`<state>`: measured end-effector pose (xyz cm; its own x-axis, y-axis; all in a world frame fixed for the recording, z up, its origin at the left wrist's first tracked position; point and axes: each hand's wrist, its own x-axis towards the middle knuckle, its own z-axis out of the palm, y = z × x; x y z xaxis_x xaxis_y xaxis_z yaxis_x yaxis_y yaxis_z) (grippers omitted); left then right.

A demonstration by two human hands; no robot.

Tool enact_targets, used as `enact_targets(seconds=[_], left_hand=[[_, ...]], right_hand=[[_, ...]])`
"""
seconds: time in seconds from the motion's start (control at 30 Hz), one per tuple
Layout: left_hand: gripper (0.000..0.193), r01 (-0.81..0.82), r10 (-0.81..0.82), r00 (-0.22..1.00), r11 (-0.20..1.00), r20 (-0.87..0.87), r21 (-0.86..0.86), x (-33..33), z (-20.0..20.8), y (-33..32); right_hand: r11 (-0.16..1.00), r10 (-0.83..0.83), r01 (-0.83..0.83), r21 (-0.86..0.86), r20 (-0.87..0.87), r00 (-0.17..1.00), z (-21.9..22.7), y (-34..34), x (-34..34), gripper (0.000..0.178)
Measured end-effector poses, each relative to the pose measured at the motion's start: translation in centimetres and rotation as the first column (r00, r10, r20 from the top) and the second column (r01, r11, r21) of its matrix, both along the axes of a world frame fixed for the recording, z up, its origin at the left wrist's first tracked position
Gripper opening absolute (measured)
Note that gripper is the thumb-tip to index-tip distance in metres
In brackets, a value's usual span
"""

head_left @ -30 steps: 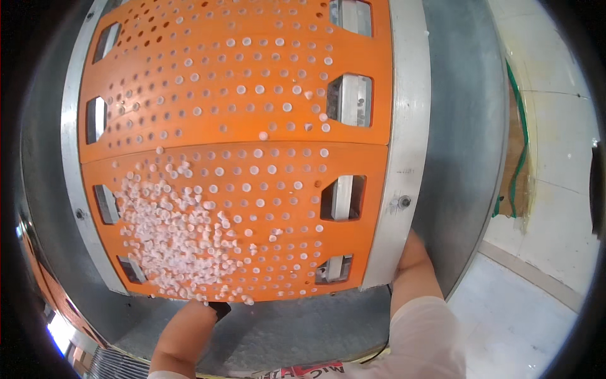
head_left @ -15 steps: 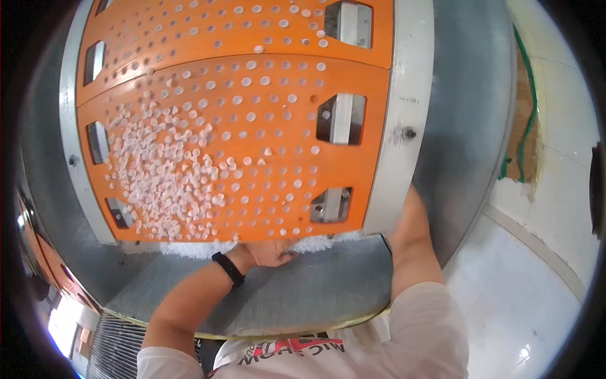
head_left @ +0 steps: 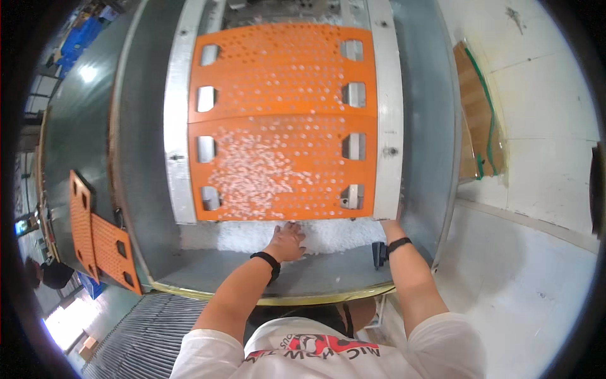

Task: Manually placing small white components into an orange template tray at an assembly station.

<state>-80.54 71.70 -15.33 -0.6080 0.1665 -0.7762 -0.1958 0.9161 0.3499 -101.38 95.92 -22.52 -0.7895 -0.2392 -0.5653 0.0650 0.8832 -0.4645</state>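
My left hand (head_left: pixel 289 242) has its fingers spread at the front edge of the orange perforated panel (head_left: pixel 303 129), over a strip of loose white pieces (head_left: pixel 341 235). It holds nothing that I can see. My right hand (head_left: pixel 391 227) reaches under the front end of the right metal rail (head_left: pixel 389 126), which hides its fingers. Beside that wrist sits a small black device (head_left: pixel 379 254). Many small pale cup-shaped pieces (head_left: pixel 249 174) lie heaped on the panel's left half, and others sit in its holes.
The panels are held between the right rail and a left metal rail (head_left: pixel 181 114) inside a grey metal trough (head_left: pixel 303 275) with a yellow-taped rim. Loose orange perforated panels (head_left: pixel 113 243) lean at the left. Cardboard (head_left: pixel 476 117) is at the right by a white wall.
My view has drawn back, so more of the panels and trough shows. My left hand's fingers are now spread, and my right wrist has come out from under the rail.
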Motion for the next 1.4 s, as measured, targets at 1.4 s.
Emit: enact_targets(seconds=[1.4], left_hand=[[0.052, -0.579, 0.943, 0.212, 0.333, -0.256, 0.744, -10.6, 11.9, -2.4]], right_hand=[[-0.024, -0.083, 0.889, -0.457, 0.887, 0.454, 17.8, -17.9, 2.6, 0.041]])
